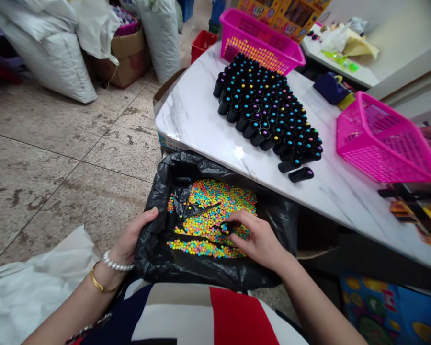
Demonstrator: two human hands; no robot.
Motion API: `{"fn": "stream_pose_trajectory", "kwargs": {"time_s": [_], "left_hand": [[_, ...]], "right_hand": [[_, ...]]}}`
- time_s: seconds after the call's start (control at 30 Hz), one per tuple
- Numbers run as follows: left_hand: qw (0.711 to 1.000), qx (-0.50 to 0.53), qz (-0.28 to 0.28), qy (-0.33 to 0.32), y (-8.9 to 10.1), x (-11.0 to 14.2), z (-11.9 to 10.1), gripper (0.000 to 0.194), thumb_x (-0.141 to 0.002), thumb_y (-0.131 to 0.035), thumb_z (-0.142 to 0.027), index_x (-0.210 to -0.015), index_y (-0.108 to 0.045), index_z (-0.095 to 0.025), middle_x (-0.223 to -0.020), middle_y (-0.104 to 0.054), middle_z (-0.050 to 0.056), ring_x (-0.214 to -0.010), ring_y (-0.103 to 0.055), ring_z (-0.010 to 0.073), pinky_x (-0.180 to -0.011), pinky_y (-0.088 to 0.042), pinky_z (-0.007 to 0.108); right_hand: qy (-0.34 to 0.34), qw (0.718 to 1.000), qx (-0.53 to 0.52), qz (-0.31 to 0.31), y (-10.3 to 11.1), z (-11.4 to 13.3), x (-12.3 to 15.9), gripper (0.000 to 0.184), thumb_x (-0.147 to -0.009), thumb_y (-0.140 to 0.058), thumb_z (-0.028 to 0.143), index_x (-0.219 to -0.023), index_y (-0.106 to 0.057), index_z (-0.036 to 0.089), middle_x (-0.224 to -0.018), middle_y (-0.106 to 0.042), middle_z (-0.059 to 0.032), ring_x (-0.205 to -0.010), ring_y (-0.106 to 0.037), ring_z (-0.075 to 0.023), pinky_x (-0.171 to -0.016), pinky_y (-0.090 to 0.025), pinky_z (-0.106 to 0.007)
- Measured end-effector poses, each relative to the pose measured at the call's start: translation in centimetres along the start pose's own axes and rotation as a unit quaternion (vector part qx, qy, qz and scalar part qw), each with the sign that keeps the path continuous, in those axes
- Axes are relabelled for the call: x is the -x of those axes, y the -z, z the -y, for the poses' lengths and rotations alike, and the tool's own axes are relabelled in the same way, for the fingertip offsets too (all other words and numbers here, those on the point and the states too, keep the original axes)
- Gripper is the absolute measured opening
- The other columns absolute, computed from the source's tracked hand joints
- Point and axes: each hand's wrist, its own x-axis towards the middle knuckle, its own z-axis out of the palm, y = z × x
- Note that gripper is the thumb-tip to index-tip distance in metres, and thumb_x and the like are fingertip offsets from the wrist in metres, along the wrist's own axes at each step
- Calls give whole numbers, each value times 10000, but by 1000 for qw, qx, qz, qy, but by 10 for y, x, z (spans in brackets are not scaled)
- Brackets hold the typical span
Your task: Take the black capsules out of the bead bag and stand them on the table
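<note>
In my lap sits a box lined with black plastic [269, 278], holding many small coloured beads [201, 225]. My left hand [134, 235] grips the box's left side, thumb near the rim and the other fingers hidden by it. Over the beads, my right hand [256, 237] pinches a small black tube [224, 229] between thumb and fingers, its end down among the beads. A dark tube [182, 181] lies in the box's far left corner. On the white table [197, 115] stand many black tubes [262, 136] with coloured beads in their tops; one tube [301, 175] lies on its side.
Two pink baskets stand on the table, a far basket [262, 40] and a right basket [384, 139]. The table's edge overhangs the box's far side. White sacks [57, 62] and a cardboard box [129, 57] stand on the floor at the left. White sheeting [43, 287] lies beside me.
</note>
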Motion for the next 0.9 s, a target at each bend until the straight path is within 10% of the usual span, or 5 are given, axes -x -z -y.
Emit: {"fn": "stream_pose_trajectory", "kwargs": {"time_s": [0.27,0.5,0.9], "left_hand": [[1000,-14,-6,-21,-2,2,1,298,-903,-470,-224,-965,-735,-102,-744,-766,115,-739,-732,284,-715,-603,373],[1000,15,5,-4,9,-7,2,312,-908,-464,-235,-895,-746,-103,-682,-757,96,-732,-730,288,-683,-608,369],[999,3,-41,-24,-6,4,2,285,-903,-470,-238,-934,-730,-123,-668,-755,60,-758,-731,276,-658,-609,354]], "right_hand": [[-74,979,-185,-43,9,1,16,290,-777,-684,199,-1052,-598,234,-1002,-652,-42,-911,-629,-187,-813,-510,-308],[-47,998,-33,-34,11,-6,18,315,-791,-605,121,-1080,-630,242,-993,-643,-34,-867,-596,-168,-782,-481,-305],[-75,987,-124,-62,6,-11,20,301,-787,-661,162,-1074,-647,253,-1029,-652,-39,-958,-608,-183,-868,-479,-318]]}}
